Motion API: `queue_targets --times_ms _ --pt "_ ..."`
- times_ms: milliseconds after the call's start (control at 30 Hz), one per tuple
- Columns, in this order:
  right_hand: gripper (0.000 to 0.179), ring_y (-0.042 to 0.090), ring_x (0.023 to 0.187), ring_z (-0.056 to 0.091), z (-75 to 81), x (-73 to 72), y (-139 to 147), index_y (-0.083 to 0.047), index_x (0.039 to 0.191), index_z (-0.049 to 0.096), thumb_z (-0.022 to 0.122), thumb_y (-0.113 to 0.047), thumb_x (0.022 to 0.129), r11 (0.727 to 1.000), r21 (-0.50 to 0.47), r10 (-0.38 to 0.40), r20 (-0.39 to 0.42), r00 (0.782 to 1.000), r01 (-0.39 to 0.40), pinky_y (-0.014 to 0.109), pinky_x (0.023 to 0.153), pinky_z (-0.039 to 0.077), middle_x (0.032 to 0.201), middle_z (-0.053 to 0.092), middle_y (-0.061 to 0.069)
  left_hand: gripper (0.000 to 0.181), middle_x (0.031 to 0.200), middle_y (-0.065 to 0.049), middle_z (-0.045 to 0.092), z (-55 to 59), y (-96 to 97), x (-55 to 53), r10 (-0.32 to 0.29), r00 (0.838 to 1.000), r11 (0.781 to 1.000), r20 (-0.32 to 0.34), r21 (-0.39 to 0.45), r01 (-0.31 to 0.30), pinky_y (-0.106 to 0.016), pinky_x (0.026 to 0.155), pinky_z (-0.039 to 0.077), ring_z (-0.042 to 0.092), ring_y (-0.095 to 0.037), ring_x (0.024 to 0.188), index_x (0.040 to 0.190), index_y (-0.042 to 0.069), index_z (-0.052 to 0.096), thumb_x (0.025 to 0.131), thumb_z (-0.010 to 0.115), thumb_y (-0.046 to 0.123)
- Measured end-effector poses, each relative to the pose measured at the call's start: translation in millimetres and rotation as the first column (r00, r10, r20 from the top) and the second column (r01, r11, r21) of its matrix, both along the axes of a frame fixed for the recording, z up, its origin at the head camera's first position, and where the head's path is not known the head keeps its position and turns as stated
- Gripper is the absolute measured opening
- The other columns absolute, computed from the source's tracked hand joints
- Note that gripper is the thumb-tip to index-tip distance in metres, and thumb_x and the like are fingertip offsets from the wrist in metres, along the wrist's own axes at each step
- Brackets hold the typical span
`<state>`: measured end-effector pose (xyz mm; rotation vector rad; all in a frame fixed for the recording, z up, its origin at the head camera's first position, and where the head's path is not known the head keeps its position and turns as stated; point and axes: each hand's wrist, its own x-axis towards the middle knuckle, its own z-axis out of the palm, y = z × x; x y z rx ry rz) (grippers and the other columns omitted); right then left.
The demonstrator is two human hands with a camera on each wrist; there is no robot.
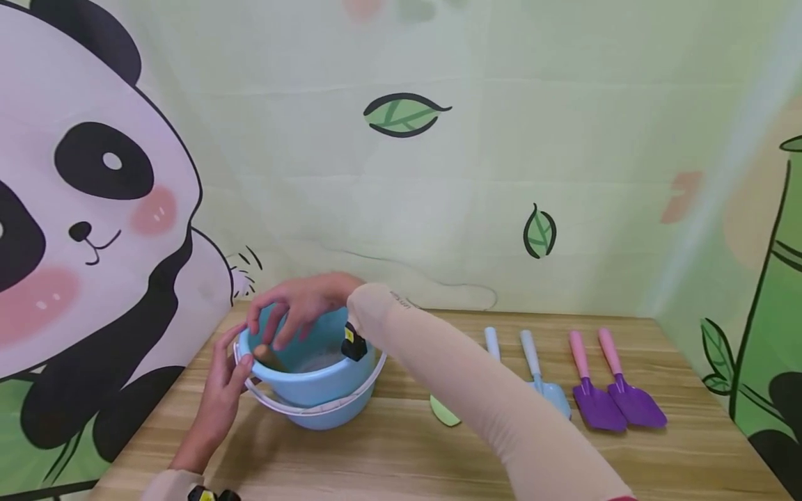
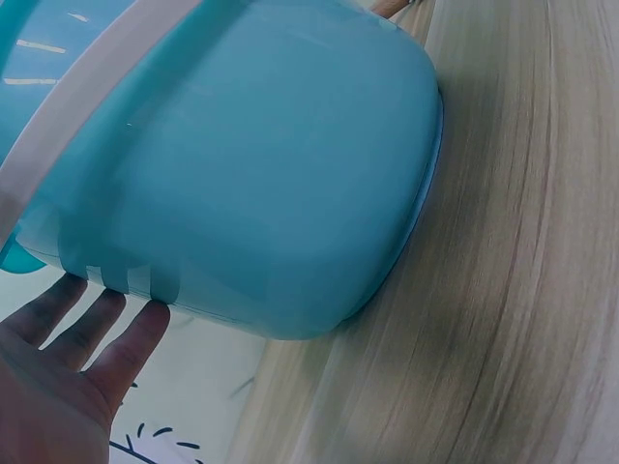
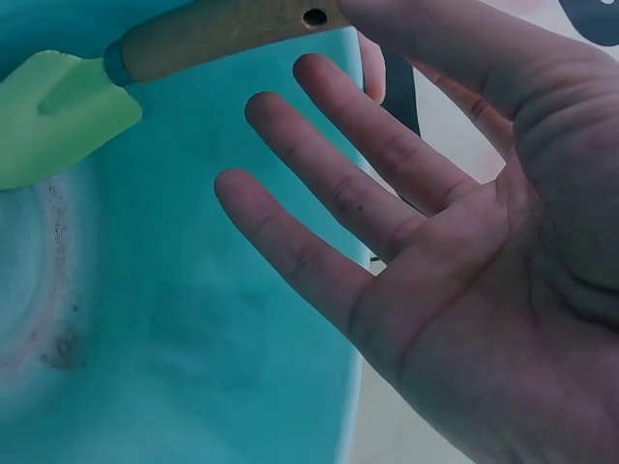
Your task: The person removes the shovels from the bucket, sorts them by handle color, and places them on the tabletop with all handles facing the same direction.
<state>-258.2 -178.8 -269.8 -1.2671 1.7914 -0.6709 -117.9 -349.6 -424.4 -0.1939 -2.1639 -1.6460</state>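
Note:
A light-blue bucket (image 1: 301, 379) with a white handle (image 1: 294, 405) stands at the left of the table, seemingly nested in a second one. Inside it, a small green shovel (image 3: 68, 116) leans with its wooden handle (image 3: 227, 39) toward the left wall. My right hand (image 1: 307, 299) reaches over the rim, fingers spread; the thumb lies by the handle's end, and whether it touches is unclear. My left hand (image 1: 222, 383) rests on the bucket's left outer side, its extended fingers (image 2: 135, 343) against the wall in the left wrist view.
Right of the bucket lie a partly hidden green shovel (image 1: 445, 410), blue-handled ones including a light-blue shovel (image 1: 551, 396), and two purple shovels (image 1: 598, 407) with pink handles. The wooden table (image 1: 376, 459) meets a wall cloth printed with a panda (image 1: 94, 209). My right sleeve crosses above the middle.

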Motion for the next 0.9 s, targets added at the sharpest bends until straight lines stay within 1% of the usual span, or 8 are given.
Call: queue_targets --times_ms 100,200,367,433,467,633,733,900 --pt "0.035 0.017 0.109 0.066 -1.2 1.5 -3.5 -0.015 0.121 0.063 0.078 -0.006 0.090 1.000 0.004 -0.003 0.002 1.000 0.003 0.041 0.088 0.057 0.117 0.070 0.001 0.052 0.155 -0.009 0.035 0.1 0.1 0.1 0.006 1.000 1.000 0.005 -0.007 -0.006 -0.021 0.085 0.053 0.048 0.004 0.127 0.160 0.021 0.021 0.111 0.039 0.016" --pt "0.032 0.017 0.108 0.066 -2.7 2.5 -7.0 -0.015 0.116 0.064 0.078 -0.004 0.090 1.000 0.009 -0.003 0.009 1.000 0.003 0.039 0.085 0.057 0.116 0.071 0.001 0.052 0.154 -0.007 0.035 0.2 0.2 0.3 0.013 1.000 1.000 0.011 -0.020 -0.013 -0.021 0.086 0.053 0.047 0.004 0.127 0.160 0.022 0.021 0.111 0.039 0.017" --pt "0.031 0.016 0.107 0.065 -5.0 6.1 -10.5 -0.016 0.112 0.065 0.077 0.000 0.089 1.000 0.010 0.004 0.016 1.000 -0.004 0.040 0.084 0.058 0.117 0.070 0.003 0.052 0.157 -0.015 0.033 0.3 0.2 0.9 0.023 0.999 0.999 0.028 -0.027 -0.022 -0.021 0.086 0.052 0.044 -0.009 0.135 0.160 0.023 0.021 0.111 0.039 0.018" --pt "0.031 0.016 0.105 0.066 -5.5 7.6 -11.7 -0.016 0.111 0.065 0.077 0.002 0.089 1.000 0.013 0.003 0.017 1.000 -0.003 0.040 0.084 0.058 0.117 0.069 0.003 0.052 0.158 -0.019 0.032 0.3 0.3 1.3 0.025 0.999 0.999 0.034 -0.027 -0.024 -0.021 0.086 0.052 0.044 -0.011 0.136 0.160 0.024 0.021 0.111 0.039 0.019" --pt "0.031 0.016 0.105 0.066 -5.7 8.0 -12.4 -0.017 0.111 0.065 0.077 0.002 0.089 1.000 0.017 0.001 0.018 1.000 -0.002 0.039 0.083 0.058 0.117 0.069 0.003 0.052 0.157 -0.019 0.032 0.0 0.2 1.4 0.026 0.999 0.999 0.035 -0.027 -0.025 -0.021 0.086 0.052 0.044 -0.011 0.136 0.160 0.024 0.021 0.111 0.039 0.019" --pt "0.032 0.018 0.105 0.066 -4.6 11.3 -14.1 -0.016 0.109 0.065 0.075 0.006 0.089 0.999 0.034 -0.007 0.027 1.000 0.006 0.038 0.083 0.058 0.116 0.069 0.002 0.052 0.155 -0.021 0.033 -0.4 -0.3 1.8 0.022 0.999 1.000 0.027 -0.021 -0.021 -0.020 0.086 0.052 0.045 0.001 0.128 0.159 0.023 0.022 0.111 0.039 0.018" --pt "0.031 0.018 0.105 0.066 -3.9 13.5 -14.5 -0.016 0.109 0.066 0.074 0.007 0.089 0.999 0.043 -0.015 0.023 1.000 0.014 0.038 0.083 0.058 0.116 0.069 0.001 0.052 0.156 -0.024 0.032 -0.3 -0.4 1.6 0.022 0.999 0.999 0.028 -0.027 -0.021 -0.020 0.086 0.052 0.044 0.000 0.128 0.159 0.023 0.021 0.111 0.039 0.018" --pt "0.028 0.018 0.102 0.065 -4.2 15.9 -15.6 -0.015 0.105 0.066 0.073 0.008 0.089 0.999 0.047 -0.019 0.001 1.000 0.019 0.037 0.082 0.058 0.114 0.069 0.002 0.051 0.158 -0.023 0.031 -0.4 0.0 1.3 0.031 0.999 0.999 0.044 -0.031 -0.029 -0.021 0.086 0.052 0.044 -0.004 0.131 0.159 0.024 0.021 0.111 0.039 0.020"
